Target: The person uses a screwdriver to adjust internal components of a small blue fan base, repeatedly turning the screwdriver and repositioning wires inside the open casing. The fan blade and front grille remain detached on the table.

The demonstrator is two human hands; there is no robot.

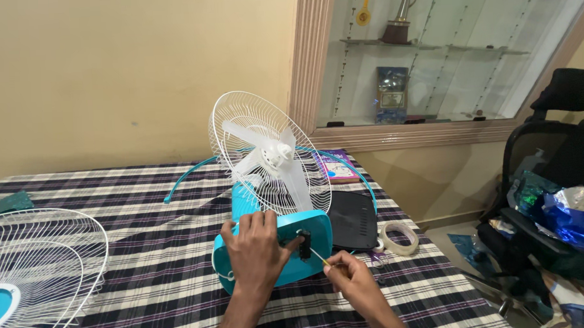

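A worktop covered with a black, white and purple checked cloth carries everything here. On its middle stands a small turquoise plastic table fan with white blades, lying tilted so that its base faces the person; a round white wire rear guard sits behind the blades. At the left edge lies the detached white wire front grille with a turquoise hub, well apart from the fan. A thin turquoise rim ring curves behind the fan, a flat black box lies just beside it on the right, and a roll of clear tape rests near that.

The left hand is wrapped over the fan base, fingers spread and pressing it steady. The right hand is closed in a narrow pinch on a slim yellow-handled screwdriver, whose tip meets a dark fitting on the base.

By the look of it, a screw at that fitting is being worked. The next move seems to call for keeping the tip seated and square, turning gently while the left hand stops the light base from sliding.
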